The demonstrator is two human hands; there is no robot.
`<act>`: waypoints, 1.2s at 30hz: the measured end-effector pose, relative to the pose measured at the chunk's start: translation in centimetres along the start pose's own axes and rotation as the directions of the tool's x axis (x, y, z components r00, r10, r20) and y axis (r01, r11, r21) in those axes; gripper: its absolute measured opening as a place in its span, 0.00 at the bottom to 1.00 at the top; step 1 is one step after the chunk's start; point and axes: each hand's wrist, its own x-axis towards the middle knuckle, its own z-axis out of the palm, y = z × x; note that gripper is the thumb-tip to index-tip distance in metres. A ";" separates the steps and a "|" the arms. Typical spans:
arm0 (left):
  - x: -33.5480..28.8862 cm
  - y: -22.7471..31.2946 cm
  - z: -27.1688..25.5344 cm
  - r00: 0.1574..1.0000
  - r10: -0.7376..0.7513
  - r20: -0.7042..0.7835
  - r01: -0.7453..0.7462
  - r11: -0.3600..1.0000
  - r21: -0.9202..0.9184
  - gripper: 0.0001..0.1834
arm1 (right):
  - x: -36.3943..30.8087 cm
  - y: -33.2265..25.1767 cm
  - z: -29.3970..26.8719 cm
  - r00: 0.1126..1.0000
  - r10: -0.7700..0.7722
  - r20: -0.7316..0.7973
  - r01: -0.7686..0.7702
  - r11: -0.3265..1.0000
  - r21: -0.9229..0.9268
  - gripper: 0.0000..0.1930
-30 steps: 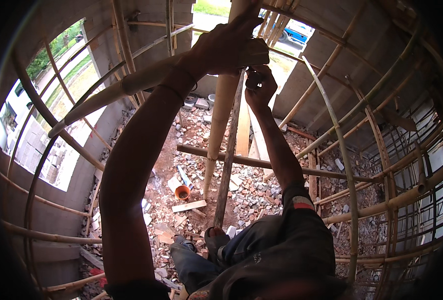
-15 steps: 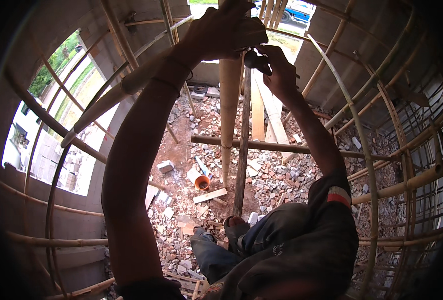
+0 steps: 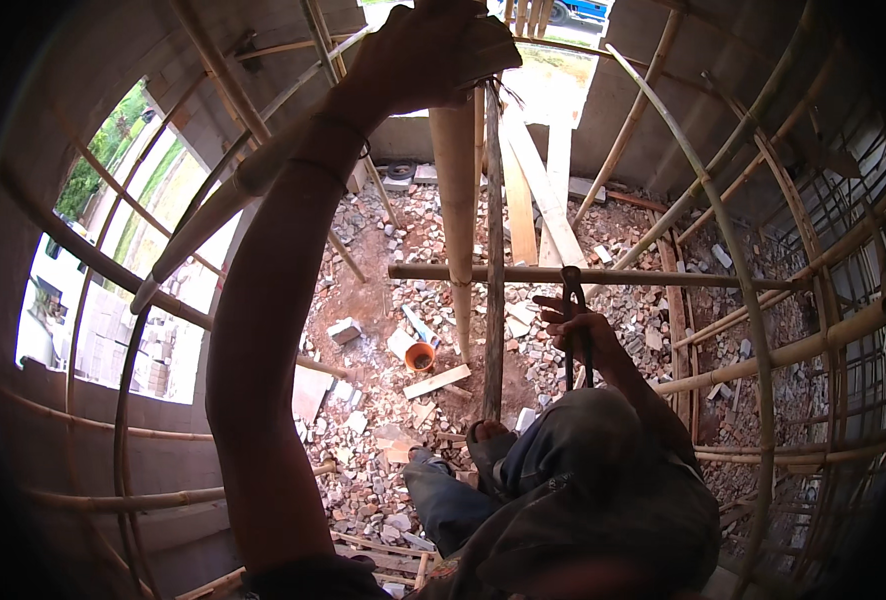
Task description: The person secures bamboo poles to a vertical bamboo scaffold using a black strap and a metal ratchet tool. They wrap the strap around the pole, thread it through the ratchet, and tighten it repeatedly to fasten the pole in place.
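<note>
My left hand is raised at the top of the view, closed at the upper end of a thick upright bamboo pole. What its fingers grip is hidden behind the hand. Thin dark wire ends stick out just below it, near a slim upright wooden pole. Lower down, my right hand holds dark metal pincers, jaws upward and handles hanging down, with some fingers spread. The pincers' head overlaps a horizontal pole in view; whether they touch cannot be told.
Bamboo scaffolding surrounds me, with a curved pole at right and a pole beside my left arm. Far below lie brick rubble, an orange bucket and long planks. A window opening is at left.
My right hand has come down from beside my left hand toward my knee, carrying the pincers. My left hand stays up at the pole, and the wire ends now show.
</note>
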 end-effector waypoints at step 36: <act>0.0 -0.3 -0.4 0.993 0.096 -0.067 -0.098 0.995 -0.028 0.42 | 8.6 -17.4 14.3 0.865 0.195 0.462 0.201 0.710 -0.675 0.33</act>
